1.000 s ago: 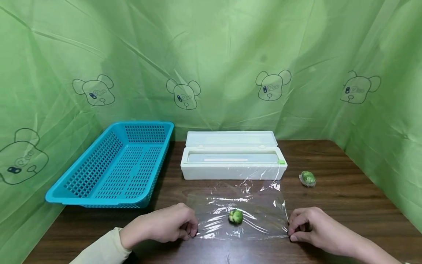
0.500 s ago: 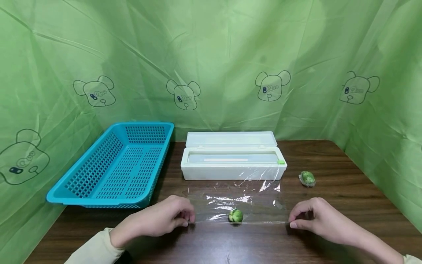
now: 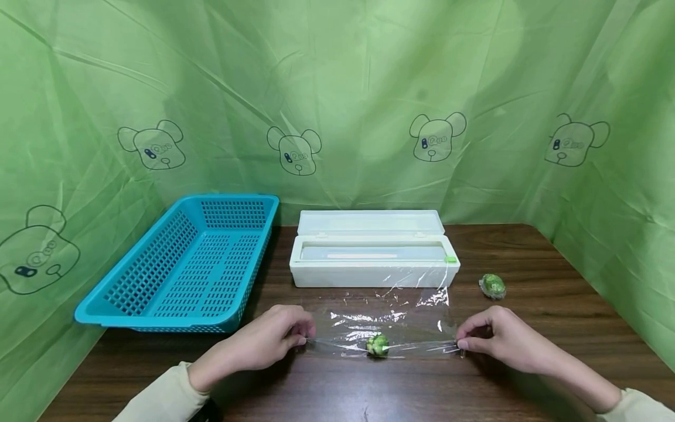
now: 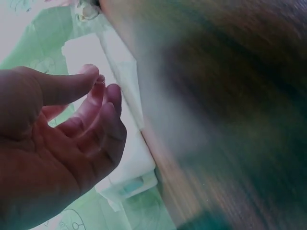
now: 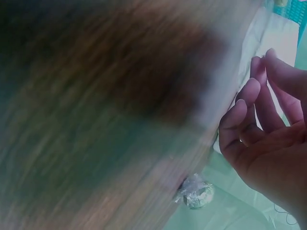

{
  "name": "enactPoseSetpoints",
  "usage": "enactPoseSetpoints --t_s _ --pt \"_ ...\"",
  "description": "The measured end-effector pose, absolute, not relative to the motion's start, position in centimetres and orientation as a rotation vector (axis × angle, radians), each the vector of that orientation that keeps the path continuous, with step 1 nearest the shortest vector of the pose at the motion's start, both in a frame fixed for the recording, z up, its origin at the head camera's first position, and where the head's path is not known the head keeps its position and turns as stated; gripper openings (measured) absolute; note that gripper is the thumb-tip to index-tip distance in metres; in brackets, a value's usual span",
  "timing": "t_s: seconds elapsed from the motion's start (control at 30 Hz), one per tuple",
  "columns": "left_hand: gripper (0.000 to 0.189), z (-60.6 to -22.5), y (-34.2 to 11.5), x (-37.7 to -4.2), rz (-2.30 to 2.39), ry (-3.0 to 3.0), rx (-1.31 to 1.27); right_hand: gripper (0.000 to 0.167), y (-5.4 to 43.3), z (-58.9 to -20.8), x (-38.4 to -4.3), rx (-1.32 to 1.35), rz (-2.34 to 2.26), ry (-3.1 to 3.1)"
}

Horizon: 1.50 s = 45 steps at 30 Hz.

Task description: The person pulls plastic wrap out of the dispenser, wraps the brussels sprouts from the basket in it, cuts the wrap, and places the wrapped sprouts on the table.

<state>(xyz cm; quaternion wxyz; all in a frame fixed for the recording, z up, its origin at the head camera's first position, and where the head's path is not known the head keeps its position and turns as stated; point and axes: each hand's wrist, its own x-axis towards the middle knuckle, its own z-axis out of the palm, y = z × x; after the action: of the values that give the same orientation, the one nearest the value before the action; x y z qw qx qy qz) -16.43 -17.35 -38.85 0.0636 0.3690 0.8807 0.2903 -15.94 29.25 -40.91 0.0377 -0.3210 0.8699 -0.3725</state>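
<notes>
Brown wood bench (image 3: 358,392): film-wrapped green sprout (image 3: 493,285) done, round green sprout (image 3: 377,346) waiting unenclosed, left grip (image 3: 271,337) and right grip (image 3: 503,340) pinching clear plastic film (image 3: 364,319).

The person wore a long-sleeved top in pale cream. Its left sleeve (image 3: 160,400) showed on the near side of the white box (image 3: 374,274), out past the box's left end; the cloth looked plain and matt, with soft creases and a cuff (image 3: 193,380) ending at the wrist. A small black patch (image 3: 208,412) peeked out under that cuff, too dark to make out. The right sleeve (image 3: 639,405), the same cream, showed nearer than the box and well past its right end, leaving more forearm uncovered. The left hand (image 3: 270,340) and right hand (image 3: 507,343) were bare, with slim fingers.
</notes>
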Motion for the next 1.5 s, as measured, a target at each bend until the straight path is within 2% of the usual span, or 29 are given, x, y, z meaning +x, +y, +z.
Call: enactPoseSetpoints --t_s 0.23,0.37,0.53,0.8,0.97,1.2,1.5 --pt "0.019 -38.8 -16.9 -15.8 0.754 2.790 1.036 0.009 29.1 -41.5 -16.6 -1.038 -1.090 2.707" --pt "0.024 -38.1 -15.5 -14.5 0.736 2.882 1.002 0.009 29.1 -41.7 -16.7 -1.038 -1.073 2.708" --pt "0.026 -37.5 -12.9 -12.9 0.832 2.853 1.081 0.012 29.3 -41.6 -16.7 -1.013 -1.031 2.728" --pt "0.023 -37.9 -9.3 -13.1 0.815 2.831 1.168 0.015 27.9 -38.8 -15.3 -0.870 -1.027 2.932" --pt "0.019 -38.3 -7.8 -14.2 0.809 2.843 1.235 0.018 23.7 -37.4 -13.9 -1.049 -1.049 2.920" --pt "0.013 -38.7 -7.1 -15.1 0.778 2.856 1.295 0.018 18.3 -38.2 -13.5 -1.331 -0.973 2.843" --pt "0.014 -39.0 -6.7 -16.0 0.811 2.836 1.288 0.022 16.4 -39.5 -14.0 -1.374 -0.991 2.834"
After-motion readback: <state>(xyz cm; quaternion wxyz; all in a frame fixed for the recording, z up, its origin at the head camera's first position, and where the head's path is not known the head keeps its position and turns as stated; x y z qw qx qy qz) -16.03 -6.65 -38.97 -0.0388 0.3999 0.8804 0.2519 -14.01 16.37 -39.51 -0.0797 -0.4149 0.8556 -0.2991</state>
